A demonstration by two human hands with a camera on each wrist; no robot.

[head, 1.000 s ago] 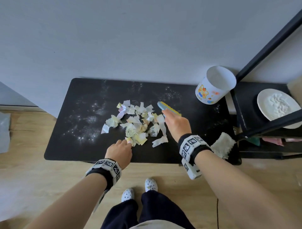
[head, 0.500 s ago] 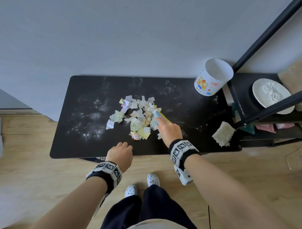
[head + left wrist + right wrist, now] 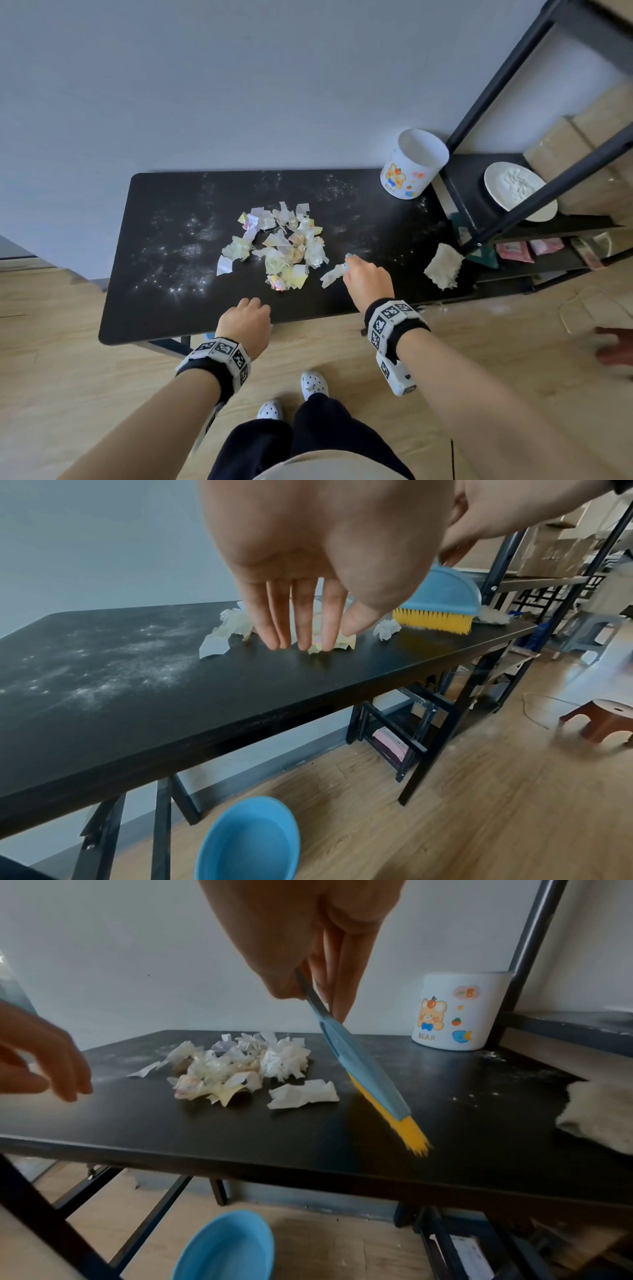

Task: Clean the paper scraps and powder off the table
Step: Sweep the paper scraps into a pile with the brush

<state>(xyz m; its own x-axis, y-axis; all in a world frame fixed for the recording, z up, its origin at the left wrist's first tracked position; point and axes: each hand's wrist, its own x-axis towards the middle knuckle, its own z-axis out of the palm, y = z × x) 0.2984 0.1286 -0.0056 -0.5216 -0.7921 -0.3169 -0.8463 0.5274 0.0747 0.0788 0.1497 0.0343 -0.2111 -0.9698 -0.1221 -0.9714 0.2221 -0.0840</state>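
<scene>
A heap of crumpled paper scraps (image 3: pixel 281 243) (image 3: pixel 236 1066) lies mid-table on the black table (image 3: pixel 164 308). White powder (image 3: pixel 185 253) (image 3: pixel 113 666) speckles the left half. My right hand (image 3: pixel 368 279) grips a small blue brush with yellow bristles (image 3: pixel 373 1080) (image 3: pixel 438 604), bristles down on the table just right of one loose scrap (image 3: pixel 303 1093) (image 3: pixel 332 275). My left hand (image 3: pixel 245 317) (image 3: pixel 301 607) hovers with straight fingers over the table's front edge, holding nothing, just short of the heap.
A white bear-print cup (image 3: pixel 412 164) (image 3: pixel 459 1010) stands at the back right corner. A pale cloth (image 3: pixel 443 267) lies at the right edge. A black shelf (image 3: pixel 479 212) with a white plate (image 3: pixel 517 190) adjoins. A blue bowl (image 3: pixel 250 840) (image 3: pixel 226 1248) sits on the floor under the table; a brown stool (image 3: pixel 603 721) stands right.
My right hand drew the brush from the back of the heap toward the front right, dragging one scrap out. My left hand pulled back from the heap to the table's front edge.
</scene>
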